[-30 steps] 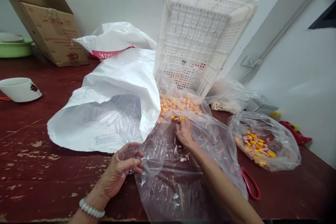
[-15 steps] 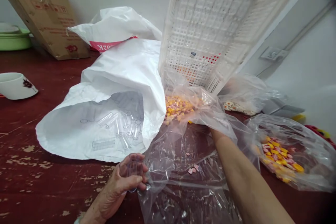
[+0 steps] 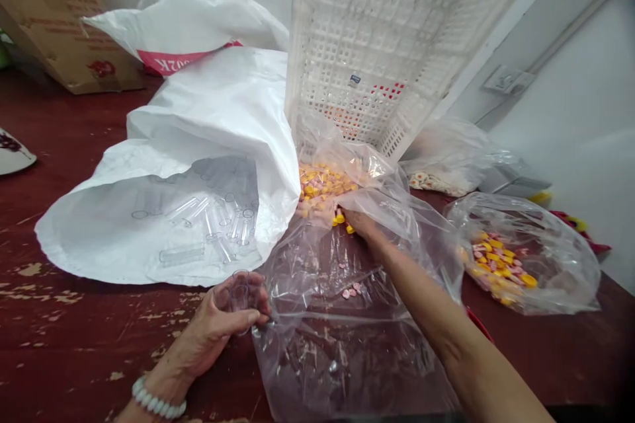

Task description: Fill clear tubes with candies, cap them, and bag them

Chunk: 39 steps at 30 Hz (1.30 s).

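In my left hand (image 3: 233, 307) is a clear, see-through tube (image 3: 241, 287), held between the thumb and curled fingers. My right hand (image 3: 358, 219) reaches inside a clear plastic bag (image 3: 317, 350), at the edge of a heap of small yellow and pink pieces (image 3: 322, 182). A few yellow cap-like pieces lie against its fingers, which are partly hidden by plastic and the hand itself. Several pink bits (image 3: 352, 291) lie nearer me on the bag. Left of the heap, a white sack (image 3: 218, 99) lies with its mouth toward me, several clear tubes (image 3: 213, 221) inside.
A white plastic crate (image 3: 377, 26) stands tilted behind the bag. At right is another clear bag (image 3: 560, 277) of yellow and pink pieces. A cardboard box (image 3: 74, 33) stands back left; a white cup (image 3: 14, 152) is at the left edge. A wall socket (image 3: 506, 79) is at right.
My right hand has drawn back toward me and left from deeper in the bag, with yellow pieces now by its fingers. My left hand keeps hold of the tube. The view has shifted slightly.
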Tool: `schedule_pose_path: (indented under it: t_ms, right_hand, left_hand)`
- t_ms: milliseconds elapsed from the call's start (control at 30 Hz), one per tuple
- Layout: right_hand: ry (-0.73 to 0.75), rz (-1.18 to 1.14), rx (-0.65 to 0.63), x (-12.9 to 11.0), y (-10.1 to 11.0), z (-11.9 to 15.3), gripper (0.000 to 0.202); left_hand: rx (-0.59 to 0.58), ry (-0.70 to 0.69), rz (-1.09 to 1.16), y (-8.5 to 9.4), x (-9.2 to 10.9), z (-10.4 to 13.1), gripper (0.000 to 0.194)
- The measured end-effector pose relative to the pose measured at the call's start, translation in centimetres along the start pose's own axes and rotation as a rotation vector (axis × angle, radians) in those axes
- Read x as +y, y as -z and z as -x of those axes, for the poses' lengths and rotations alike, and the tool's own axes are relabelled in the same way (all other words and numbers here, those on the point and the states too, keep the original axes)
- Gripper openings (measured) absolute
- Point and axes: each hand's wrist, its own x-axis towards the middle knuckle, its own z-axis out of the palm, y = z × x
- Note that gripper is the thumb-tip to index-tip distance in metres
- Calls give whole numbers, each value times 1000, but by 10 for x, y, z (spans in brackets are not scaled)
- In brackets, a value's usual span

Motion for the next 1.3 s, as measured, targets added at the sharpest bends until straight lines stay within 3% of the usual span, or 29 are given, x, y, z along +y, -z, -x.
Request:
schedule_pose_path:
  t_ms: [200, 333, 467, 567, 667, 767, 933, 1033, 1133, 1300]
  right_hand:
    - [-14, -12, -3, -40, -22, 46, 26]
    - [32, -85, -33, -54, -14, 68, 22]
    - [78, -168, -48, -56, -5, 72, 24]
    - [52, -213, 46, -60, 2, 71, 35]
    - [3, -310, 146, -80, 16, 81, 44]
    - [33, -437, -16, -119, 37, 107, 44]
    - [441, -354, -246, -171, 59, 146, 24]
    - [506, -315, -301, -174, 59, 151, 25]
    - [492, -351, -299, -169, 61, 148, 33]
    - [411, -425, -39, -165, 60, 153, 16]
  left_hand:
    - [38, -50, -32, 1, -1, 2, 42]
    - [51, -112, -107, -2, -2, 4, 42]
    - [49, -152, -130, -10, 1, 8, 43]
    - [49, -181, -133, -18, 5, 15, 44]
    - [51, -214, -165, -26, 8, 21, 46]
    - [66, -273, -258, -29, 4, 23, 43]
    - [53, -446, -551, -29, -4, 23, 34]
    - [30, -490, -708, -30, -3, 25, 35]
    - [17, -494, -729, -32, -1, 26, 35]
    - [43, -497, -670, -34, -5, 23, 33]
